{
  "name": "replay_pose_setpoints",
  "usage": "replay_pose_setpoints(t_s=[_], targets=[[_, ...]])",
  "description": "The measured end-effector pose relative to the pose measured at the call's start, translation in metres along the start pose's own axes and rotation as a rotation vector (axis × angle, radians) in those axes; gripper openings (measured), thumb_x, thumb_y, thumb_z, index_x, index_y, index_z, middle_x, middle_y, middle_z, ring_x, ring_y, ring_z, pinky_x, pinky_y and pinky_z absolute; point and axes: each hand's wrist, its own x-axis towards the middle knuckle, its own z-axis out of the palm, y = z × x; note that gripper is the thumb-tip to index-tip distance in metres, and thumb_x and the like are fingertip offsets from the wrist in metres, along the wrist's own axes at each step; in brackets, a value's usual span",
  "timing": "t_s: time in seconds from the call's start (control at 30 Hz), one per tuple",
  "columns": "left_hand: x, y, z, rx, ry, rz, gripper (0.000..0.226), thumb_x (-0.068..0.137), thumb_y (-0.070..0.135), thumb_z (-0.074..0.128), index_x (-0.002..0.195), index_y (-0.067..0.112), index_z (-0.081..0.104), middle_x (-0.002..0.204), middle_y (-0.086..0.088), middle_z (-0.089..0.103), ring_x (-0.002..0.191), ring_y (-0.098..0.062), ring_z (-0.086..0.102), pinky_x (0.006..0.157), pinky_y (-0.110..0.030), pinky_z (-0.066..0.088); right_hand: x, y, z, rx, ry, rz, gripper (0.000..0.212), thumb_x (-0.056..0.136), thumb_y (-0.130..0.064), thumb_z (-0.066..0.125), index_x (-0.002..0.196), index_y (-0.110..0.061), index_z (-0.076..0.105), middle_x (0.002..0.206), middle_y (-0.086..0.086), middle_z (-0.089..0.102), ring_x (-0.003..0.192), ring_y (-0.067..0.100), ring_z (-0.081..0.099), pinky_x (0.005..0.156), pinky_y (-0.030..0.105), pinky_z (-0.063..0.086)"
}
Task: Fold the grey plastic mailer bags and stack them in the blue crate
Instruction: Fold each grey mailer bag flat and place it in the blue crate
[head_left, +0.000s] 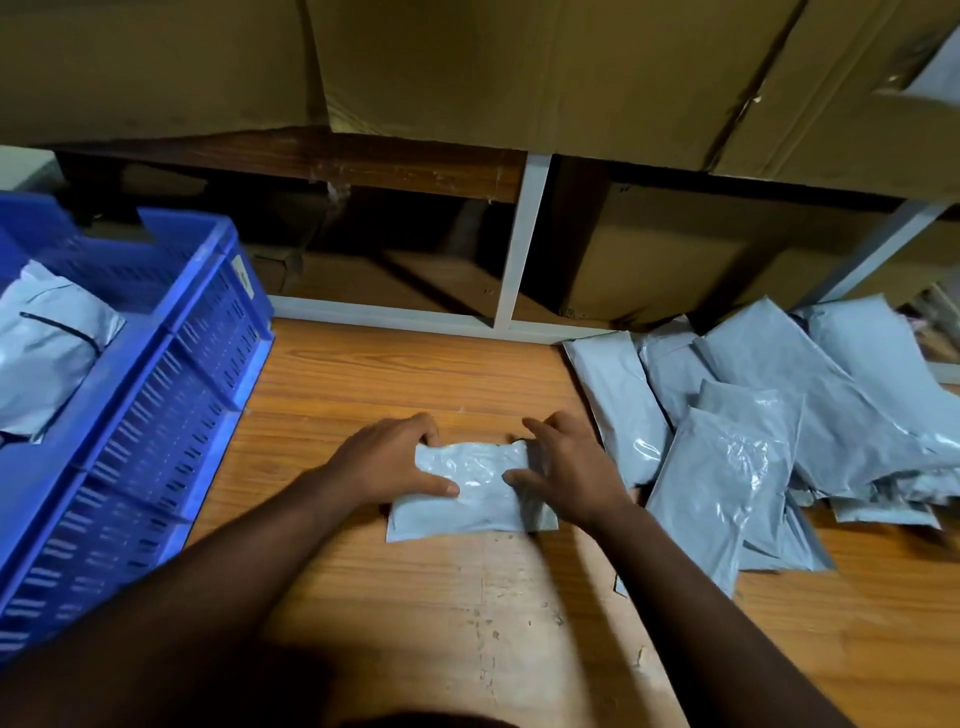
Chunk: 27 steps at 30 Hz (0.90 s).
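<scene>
Bag: the folded grey bag (470, 488) lies flat on the table (415, 623) between both hands, likely kept there so the fold can be pressed down before lifting.
Left hand: the left hand (387, 465) grips the bag's left edge, fingers curled over the far corner and thumb laid on top, pinning the fold.
Right hand: the right hand (563, 470) clasps the right edge, thumb on top, fingers spread past the far side.
Pile: unfolded bags (753, 415) lie loose just right of the right hand, within easy reach for the next pick.
Crate: the blue crate (156, 364) sits left of the left hand, folded bags (47, 348) already inside.
</scene>
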Motion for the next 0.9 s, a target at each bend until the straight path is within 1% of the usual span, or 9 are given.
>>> replay_pose_setpoints(t_s=[0.1,0.17,0.27,0.33,0.43,0.5,0.63,0.8,0.9], targets=[[-0.009,0.010,-0.022,-0.008,0.226,0.091,0.041,0.081,0.042,0.083,0.112,0.040,0.055,0.112,0.019,0.059,0.102,-0.010,0.057,0.082,-0.036,0.051,-0.002,-0.002,-0.021,0.055,0.250,-0.144,0.034,0.085,-0.033,0.081,0.115,-0.022,0.067,0.109,-0.007,0.048,0.101,0.012,0.048,0.082,0.032,0.049],[-0.016,0.005,-0.018,0.031,0.419,0.275,0.029,0.085,0.024,0.078,0.104,0.037,0.061,0.110,0.018,0.061,0.103,-0.011,0.058,0.085,-0.035,0.049,-0.007,-0.005,-0.024,0.117,0.350,-0.182,0.032,0.082,-0.014,0.080,0.106,-0.023,0.061,0.112,-0.008,0.049,0.101,0.012,0.051,0.079,0.032,0.054],[-0.021,-0.015,0.013,0.087,0.437,0.352,0.029,0.079,0.014,0.077,0.098,0.031,0.063,0.113,0.012,0.062,0.105,-0.017,0.060,0.089,-0.032,0.045,-0.015,-0.008,-0.001,0.015,0.362,-0.208,0.026,0.083,-0.006,0.074,0.103,-0.015,0.060,0.118,0.001,0.056,0.103,0.020,0.055,0.076,0.036,0.054],[-0.026,-0.030,0.042,0.092,0.370,0.341,0.030,0.077,0.017,0.075,0.100,0.031,0.062,0.122,0.010,0.060,0.113,-0.020,0.060,0.095,-0.030,0.042,-0.026,-0.003,0.024,0.002,0.233,-0.209,0.020,0.085,-0.010,0.067,0.103,-0.013,0.060,0.123,0.006,0.058,0.108,0.031,0.057,0.078,0.042,0.054],[-0.038,-0.037,0.063,0.088,0.332,0.290,0.026,0.082,0.039,0.071,0.106,0.031,0.065,0.136,0.011,0.055,0.129,-0.015,0.050,0.109,-0.036,0.042,-0.042,0.012,0.040,0.050,0.092,-0.232,0.034,0.073,-0.016,0.062,0.107,-0.013,0.063,0.136,0.011,0.059,0.123,0.034,0.056,0.099,0.041,0.050],[-0.042,-0.033,0.065,0.053,0.395,0.281,0.030,0.086,0.047,0.068,0.109,0.028,0.068,0.135,0.009,0.057,0.130,-0.014,0.048,0.113,-0.036,0.039,-0.043,0.015,0.035,0.062,0.105,-0.221,0.038,0.077,-0.027,0.062,0.112,-0.014,0.067,0.138,0.010,0.062,0.130,0.027,0.055,0.106,0.039,0.046],[-0.023,-0.018,0.061,0.010,0.486,0.313,0.030,0.100,0.034,0.053,0.120,0.017,0.068,0.138,0.000,0.060,0.137,-0.020,0.049,0.115,-0.046,0.039,-0.019,-0.009,0.027,0.104,0.219,-0.171,0.035,0.096,-0.034,0.057,0.125,-0.016,0.069,0.142,0.006,0.063,0.135,0.024,0.053,0.113,0.042,0.042],[0.015,0.007,0.061,0.141,0.327,0.172,0.066,0.105,0.045,0.012,0.157,0.016,0.041,0.167,0.000,0.031,0.158,-0.016,0.017,0.129,-0.038,0.012,0.022,-0.041,0.056,-0.116,0.077,-0.078,0.055,0.110,-0.041,0.030,0.160,-0.017,0.036,0.169,0.005,0.026,0.158,0.027,0.015,0.127,0.048,0.012],[0.020,-0.004,0.072,0.182,0.314,0.181,0.071,0.108,0.051,0.005,0.155,0.016,0.045,0.163,-0.001,0.039,0.156,-0.017,0.024,0.129,-0.039,0.015,0.025,-0.041,0.072,-0.159,0.004,-0.005,0.061,0.110,-0.043,0.015,0.164,-0.017,0.023,0.172,0.004,0.016,0.160,0.026,0.008,0.128,0.048,0.004]])
